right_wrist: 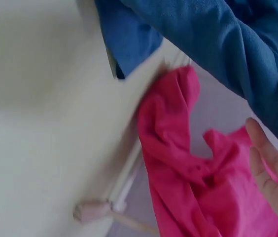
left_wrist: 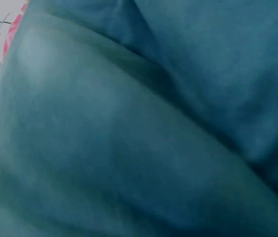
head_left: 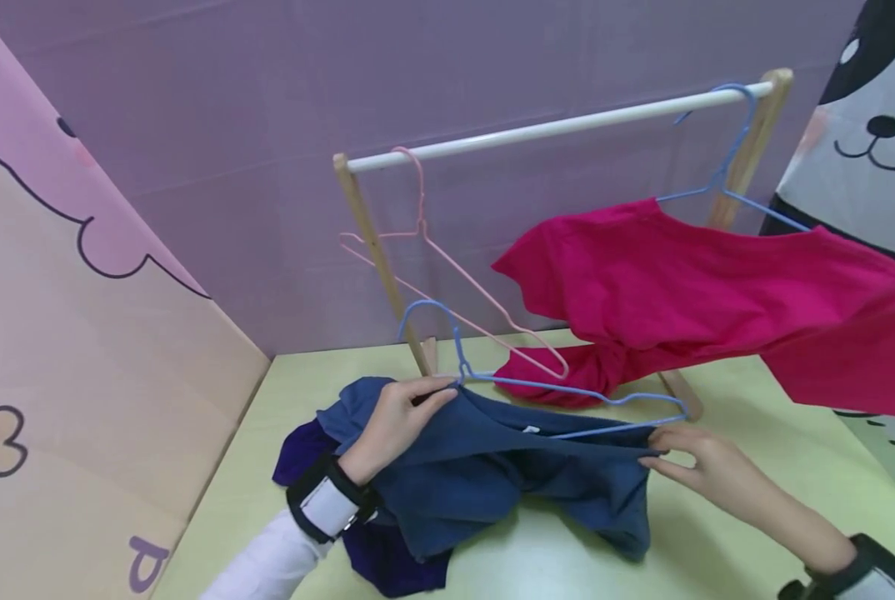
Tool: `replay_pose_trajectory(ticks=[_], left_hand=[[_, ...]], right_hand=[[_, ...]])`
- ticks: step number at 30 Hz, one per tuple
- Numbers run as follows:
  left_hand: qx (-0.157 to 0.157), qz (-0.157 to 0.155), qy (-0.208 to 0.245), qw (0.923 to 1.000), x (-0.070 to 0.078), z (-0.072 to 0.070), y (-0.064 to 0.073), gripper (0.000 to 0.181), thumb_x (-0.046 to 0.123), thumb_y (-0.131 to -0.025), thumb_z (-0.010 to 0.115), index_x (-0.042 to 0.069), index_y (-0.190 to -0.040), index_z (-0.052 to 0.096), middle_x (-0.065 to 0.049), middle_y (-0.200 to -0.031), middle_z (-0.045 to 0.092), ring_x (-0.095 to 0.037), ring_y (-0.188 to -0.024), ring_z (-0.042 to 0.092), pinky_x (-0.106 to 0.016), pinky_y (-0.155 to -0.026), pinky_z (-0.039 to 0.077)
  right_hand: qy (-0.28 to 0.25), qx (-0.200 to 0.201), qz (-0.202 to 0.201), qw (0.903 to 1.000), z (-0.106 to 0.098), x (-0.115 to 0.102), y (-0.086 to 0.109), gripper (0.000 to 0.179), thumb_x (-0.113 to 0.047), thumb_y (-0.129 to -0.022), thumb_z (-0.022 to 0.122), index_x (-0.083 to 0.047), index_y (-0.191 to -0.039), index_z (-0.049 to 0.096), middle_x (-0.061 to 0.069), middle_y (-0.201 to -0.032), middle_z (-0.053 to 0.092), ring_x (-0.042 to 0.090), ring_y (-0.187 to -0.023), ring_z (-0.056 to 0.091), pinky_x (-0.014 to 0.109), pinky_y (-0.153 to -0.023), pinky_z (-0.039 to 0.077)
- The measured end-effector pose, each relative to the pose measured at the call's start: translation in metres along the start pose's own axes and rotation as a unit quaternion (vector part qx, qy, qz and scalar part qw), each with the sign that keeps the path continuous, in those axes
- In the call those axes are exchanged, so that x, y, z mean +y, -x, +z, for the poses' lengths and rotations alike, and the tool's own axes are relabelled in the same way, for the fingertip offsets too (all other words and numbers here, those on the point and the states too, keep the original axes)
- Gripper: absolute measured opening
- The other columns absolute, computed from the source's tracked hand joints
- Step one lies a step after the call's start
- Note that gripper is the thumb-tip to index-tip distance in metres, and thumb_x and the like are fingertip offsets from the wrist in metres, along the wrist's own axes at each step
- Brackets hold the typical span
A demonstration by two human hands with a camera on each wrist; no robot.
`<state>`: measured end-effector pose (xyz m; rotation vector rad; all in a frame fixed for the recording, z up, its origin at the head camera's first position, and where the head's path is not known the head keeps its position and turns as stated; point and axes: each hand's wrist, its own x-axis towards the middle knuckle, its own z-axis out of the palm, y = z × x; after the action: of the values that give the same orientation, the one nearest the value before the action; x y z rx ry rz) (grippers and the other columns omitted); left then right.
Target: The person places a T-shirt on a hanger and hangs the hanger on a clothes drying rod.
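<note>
A dark blue T-shirt (head_left: 462, 475) is held up off the table in the head view, its neckline stretched between two hands. My left hand (head_left: 398, 421) pinches the neckline just below the hook of a blue hanger (head_left: 567, 387). The hanger's left arm is hidden in the cloth, while its right end shows above the neckline. Close to that end, my right hand (head_left: 706, 467) grips the neckline's right side between thumb and fingers. Blue cloth fills most of the left wrist view. In the right wrist view, fingers (right_wrist: 260, 140) lie beside the shirt's edge.
Behind the shirt stands a small rack with a white rail (head_left: 560, 127). A bare pink hanger (head_left: 485, 292) hangs at its left, and a magenta shirt (head_left: 680, 292) on another blue hanger (head_left: 725, 171) at its right. A dark purple garment (head_left: 398, 558) lies on the table (head_left: 725, 533) below.
</note>
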<state>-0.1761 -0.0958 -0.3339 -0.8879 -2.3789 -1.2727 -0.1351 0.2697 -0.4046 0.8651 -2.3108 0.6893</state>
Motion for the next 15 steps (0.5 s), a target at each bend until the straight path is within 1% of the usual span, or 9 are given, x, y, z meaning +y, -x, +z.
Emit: replay_pose_trajectory(ticks=[2, 3, 5, 6, 7, 8, 9, 10, 15], left_hand=[[-0.002, -0.001, -0.002, 1.0, -0.002, -0.002, 0.002, 0.017, 0.013, -0.082, 0.059, 0.008, -0.098, 0.065, -0.011, -0.097, 0.066, -0.012, -0.089, 0.058, -0.037, -0.073, 0.052], [-0.003, -0.001, -0.005, 1.0, -0.003, -0.003, 0.004, 0.017, 0.012, -0.082, 0.059, 0.008, -0.098, 0.065, -0.011, -0.096, 0.066, -0.013, -0.088, 0.059, -0.037, -0.072, 0.052], [-0.008, -0.001, -0.011, 0.9999, -0.005, -0.004, 0.006, 0.016, 0.011, -0.082, 0.059, 0.009, -0.097, 0.065, -0.011, -0.095, 0.066, -0.013, -0.087, 0.059, -0.037, -0.07, 0.053], [-0.012, 0.0, -0.015, 0.9998, -0.006, -0.005, 0.008, 0.016, 0.01, -0.082, 0.059, 0.009, -0.097, 0.065, -0.011, -0.094, 0.067, -0.013, -0.085, 0.059, -0.037, -0.069, 0.053], [-0.015, 0.002, -0.018, 0.9997, -0.007, -0.005, 0.008, 0.016, 0.01, -0.082, 0.059, 0.009, -0.097, 0.065, -0.011, -0.094, 0.066, -0.013, -0.085, 0.059, -0.037, -0.068, 0.053], [-0.019, 0.006, -0.021, 0.9996, -0.007, -0.005, 0.009, 0.017, 0.01, -0.082, 0.059, 0.009, -0.098, 0.065, -0.011, -0.094, 0.066, -0.013, -0.085, 0.059, -0.036, -0.068, 0.053], [-0.023, 0.009, -0.022, 0.9994, -0.007, -0.006, 0.01, 0.017, 0.01, -0.083, 0.059, 0.008, -0.099, 0.065, -0.011, -0.095, 0.066, -0.013, -0.085, 0.059, -0.036, -0.069, 0.053], [-0.026, 0.012, -0.024, 0.9993, -0.007, -0.006, 0.01, 0.018, 0.01, -0.083, 0.059, 0.008, -0.1, 0.064, -0.012, -0.095, 0.066, -0.013, -0.086, 0.059, -0.036, -0.069, 0.053], [-0.027, 0.026, -0.032, 0.9988, -0.004, -0.006, 0.011, 0.018, 0.01, -0.082, 0.059, 0.008, -0.1, 0.064, -0.012, -0.097, 0.066, -0.015, -0.089, 0.059, -0.036, -0.072, 0.052]], right_hand=[[-0.004, 0.016, -0.013, 0.9998, -0.009, 0.005, -0.002, 0.037, -0.005, -0.051, 0.078, -0.027, -0.076, 0.061, -0.012, -0.074, 0.058, 0.005, -0.069, 0.054, 0.016, -0.06, 0.045], [-0.008, 0.02, -0.023, 0.9995, -0.013, 0.007, -0.003, 0.033, -0.008, -0.054, 0.078, -0.025, -0.077, 0.061, -0.012, -0.073, 0.058, 0.004, -0.068, 0.054, 0.016, -0.059, 0.045], [-0.008, 0.027, -0.041, 0.9987, -0.021, 0.011, -0.007, 0.02, -0.02, -0.064, 0.075, -0.023, -0.078, 0.061, -0.012, -0.072, 0.058, 0.002, -0.068, 0.053, 0.016, -0.058, 0.045], [-0.006, 0.027, -0.049, 0.9984, -0.025, 0.013, -0.009, 0.014, -0.028, -0.071, 0.071, -0.022, -0.078, 0.06, -0.012, -0.072, 0.057, 0.001, -0.068, 0.052, 0.016, -0.058, 0.045], [-0.007, 0.026, -0.056, 0.9981, -0.028, 0.014, -0.012, 0.014, -0.035, -0.076, 0.064, -0.021, -0.078, 0.06, -0.012, -0.072, 0.057, 0.0, -0.068, 0.051, 0.016, -0.058, 0.046], [-0.006, 0.028, -0.064, 0.9975, -0.031, 0.014, -0.014, 0.02, -0.04, -0.08, 0.057, -0.02, -0.078, 0.059, -0.012, -0.072, 0.056, 0.0, -0.067, 0.051, 0.015, -0.057, 0.046], [-0.004, 0.031, -0.072, 0.9969, -0.033, 0.014, -0.017, 0.028, -0.044, -0.083, 0.049, -0.019, -0.078, 0.059, -0.011, -0.072, 0.056, 0.001, -0.066, 0.051, 0.015, -0.056, 0.046], [-0.002, 0.036, -0.077, 0.9963, -0.035, 0.014, -0.02, 0.032, -0.046, -0.084, 0.045, -0.018, -0.077, 0.059, -0.01, -0.071, 0.056, 0.002, -0.066, 0.051, 0.014, -0.055, 0.046], [0.015, 0.046, -0.1, 0.9938, -0.042, 0.007, -0.034, 0.035, -0.046, -0.086, 0.042, -0.017, -0.077, 0.059, -0.008, -0.072, 0.056, -0.001, -0.068, 0.051, 0.013, -0.056, 0.046]])
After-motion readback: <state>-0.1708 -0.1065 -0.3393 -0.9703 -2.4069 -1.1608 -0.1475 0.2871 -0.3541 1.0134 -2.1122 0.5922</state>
